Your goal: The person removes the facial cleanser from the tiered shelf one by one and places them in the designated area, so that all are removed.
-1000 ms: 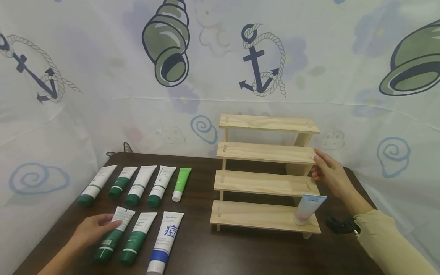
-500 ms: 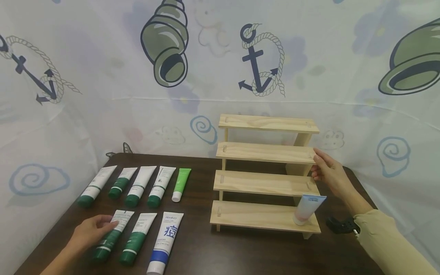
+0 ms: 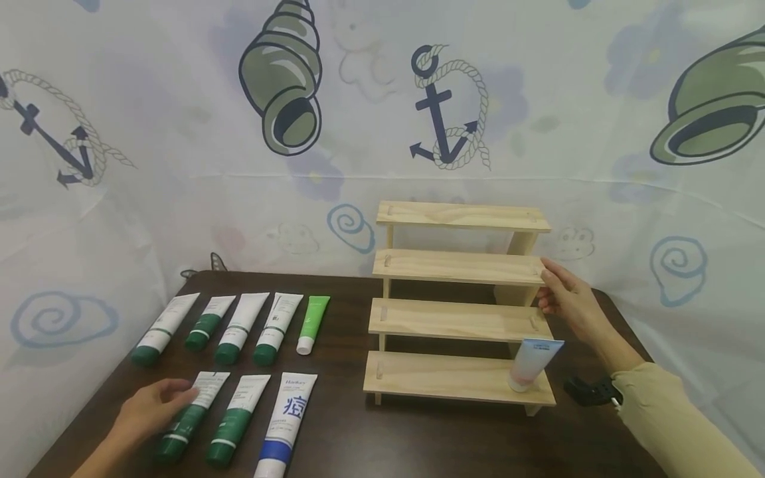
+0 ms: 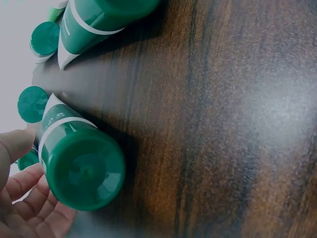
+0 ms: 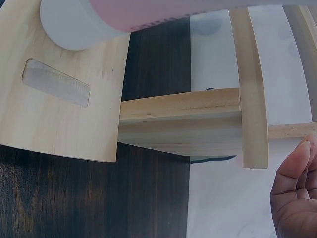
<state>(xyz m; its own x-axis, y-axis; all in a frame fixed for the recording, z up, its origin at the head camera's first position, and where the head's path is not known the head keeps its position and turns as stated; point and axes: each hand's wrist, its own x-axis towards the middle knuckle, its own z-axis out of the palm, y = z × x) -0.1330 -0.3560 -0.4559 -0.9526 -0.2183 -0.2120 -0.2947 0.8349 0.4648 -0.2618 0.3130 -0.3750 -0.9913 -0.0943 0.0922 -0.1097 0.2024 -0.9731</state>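
Note:
My left hand (image 3: 149, 408) is beside a green-and-white squeeze tube (image 3: 190, 417) that lies at the front left of the table. In the left wrist view its fingers (image 4: 30, 191) are relaxed along the side of this tube, near the green cap (image 4: 86, 171), with the thumb apart from them. My right hand (image 3: 568, 295) holds the right end of a four-tier wooden display shelf (image 3: 454, 265) at the second board from the top, thumb at the board's edge and fingers curled beneath. A pink-and-blue tube (image 3: 532, 365) stands cap-down on the right of the lowest board.
Beside the left hand's tube lie another green-and-white tube (image 3: 239, 418) and a white-and-blue one (image 3: 285, 425). Behind them is a row of several tubes, ending with a bright green tube (image 3: 313, 323). A printed cloth (image 3: 370, 119) hangs behind the dark table (image 3: 418, 445).
The tube at the left hand has come down slightly to lie on the table, and the thumb has eased off it. My right hand stays on the shelf. The head view shifts slightly.

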